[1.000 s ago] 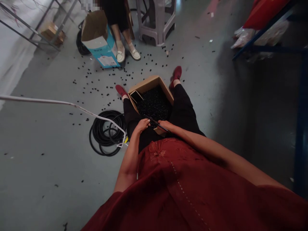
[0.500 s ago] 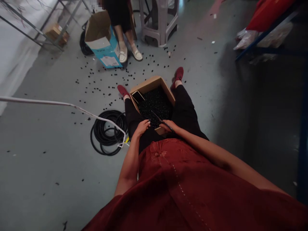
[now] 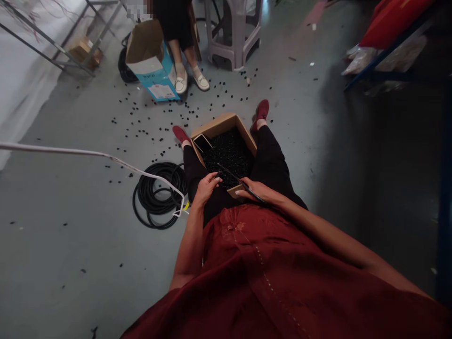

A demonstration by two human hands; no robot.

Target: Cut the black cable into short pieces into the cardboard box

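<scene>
On my lap sits an open cardboard box (image 3: pixel 216 125), heaped with small black pieces (image 3: pixel 228 155). My right hand (image 3: pixel 254 190) grips a long thin dark tool (image 3: pixel 243 182), whose tip reaches over the heap. Its exact kind is hard to make out. My left hand (image 3: pixel 206 188) rests at the near edge of the heap, fingers stretched towards it. I cannot tell whether those fingers hold a small piece. A phone (image 3: pixel 202 142) lies in the far left corner of the box.
Black pieces (image 3: pixel 148 123) lie scattered across the grey floor. A coil of black hose (image 3: pixel 158 195) with a white cable (image 3: pixel 106 155) lies to my left. Ahead are a seated co-worker's feet (image 3: pixel 189 82), a blue-and-white carton (image 3: pixel 150 66), a plastic stool (image 3: pixel 235 37) and a blue shelf frame (image 3: pixel 388 54).
My right hand has shifted slightly down and right, and the tool now lies longer across the box. My left hand has moved slightly towards the heap.
</scene>
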